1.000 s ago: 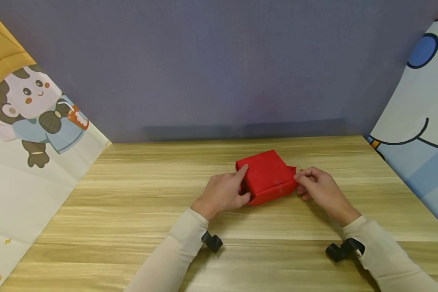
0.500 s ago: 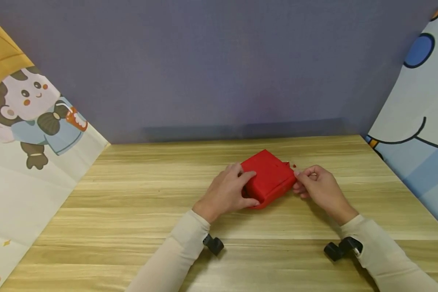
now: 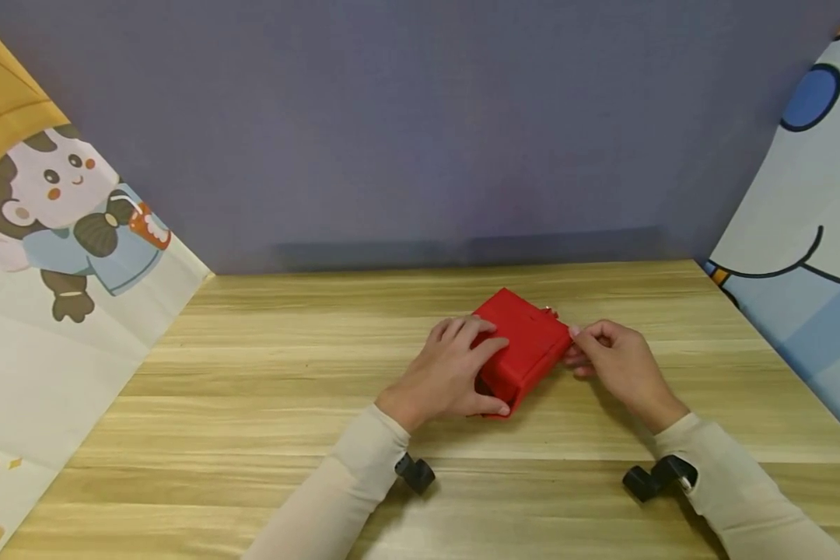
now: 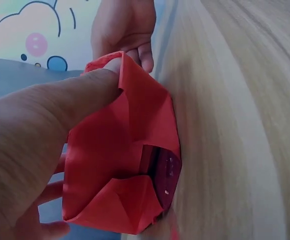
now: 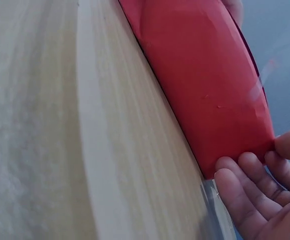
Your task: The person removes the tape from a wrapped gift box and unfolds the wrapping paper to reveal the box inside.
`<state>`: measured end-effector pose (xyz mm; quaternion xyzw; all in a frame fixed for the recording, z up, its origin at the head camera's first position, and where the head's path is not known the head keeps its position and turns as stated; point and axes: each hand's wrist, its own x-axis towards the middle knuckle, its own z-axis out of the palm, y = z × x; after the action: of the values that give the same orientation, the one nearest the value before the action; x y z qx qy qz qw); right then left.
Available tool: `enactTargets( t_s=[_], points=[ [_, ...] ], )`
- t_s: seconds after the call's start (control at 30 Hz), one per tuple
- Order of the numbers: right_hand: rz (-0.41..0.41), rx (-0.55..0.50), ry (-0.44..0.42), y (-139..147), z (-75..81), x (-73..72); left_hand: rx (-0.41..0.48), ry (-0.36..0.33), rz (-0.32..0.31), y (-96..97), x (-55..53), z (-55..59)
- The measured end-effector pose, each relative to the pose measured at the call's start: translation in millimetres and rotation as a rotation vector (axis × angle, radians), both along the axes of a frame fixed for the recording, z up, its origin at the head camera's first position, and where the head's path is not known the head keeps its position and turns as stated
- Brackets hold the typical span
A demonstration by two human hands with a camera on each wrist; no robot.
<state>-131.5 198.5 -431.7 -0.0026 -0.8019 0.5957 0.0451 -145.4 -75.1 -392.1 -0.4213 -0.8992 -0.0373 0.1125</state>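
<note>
A boxy package in red wrapping paper (image 3: 528,334) lies slanted on the table. In the left wrist view, its folded end flaps (image 4: 130,200) leave a gap, and a dark surface shows inside. My left hand (image 3: 451,369) grips the package from the left, fingers spread over the top and thumb at the near end. The left wrist view has that thumb (image 4: 80,95) tucked at a paper fold. At the opposite end my right hand (image 3: 619,365) pinches the corner of the red wrapping paper. In the right wrist view, its fingertips (image 5: 229,182) touch the paper's edge.
The wooden table (image 3: 252,404) runs back to a grey-purple panel (image 3: 420,132). Printed cartoon sheets stand at the left (image 3: 77,194) and right (image 3: 798,233). Each wrist wears a small black camera (image 3: 416,473).
The package has turned, its near-left end swinging towards me and to the right. My left hand has moved right with it and spread further over the top. My right hand stays nearly in place.
</note>
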Motion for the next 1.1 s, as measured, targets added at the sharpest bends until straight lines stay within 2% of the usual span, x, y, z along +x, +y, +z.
enactTargets(
  t_s=[0.2, 0.43, 0.67, 0.9, 1.1],
  points=[
    [0.020, -0.035, 0.001, 1.1, -2.5, -1.9, -0.058, 0.006, 0.017, 6.9, 3.6, -3.0],
    [0.076, -0.059, -0.001, -5.4, 2.2, -0.1, -0.036, 0.072, 0.048, 11.3, 6.2, -6.8],
    [0.205, -0.045, 0.066, -12.8, 3.2, 4.5, 0.002, 0.146, 0.036, 11.3, 6.7, -7.8],
    [0.352, 0.072, 0.086, -14.6, 2.2, 6.2, 0.092, 0.155, 0.011, 6.6, 2.4, -8.5],
    [0.439, 0.079, 0.089, -13.7, 1.9, 5.5, 0.135, 0.175, -0.007, 1.2, -2.7, -8.7]
  ],
)
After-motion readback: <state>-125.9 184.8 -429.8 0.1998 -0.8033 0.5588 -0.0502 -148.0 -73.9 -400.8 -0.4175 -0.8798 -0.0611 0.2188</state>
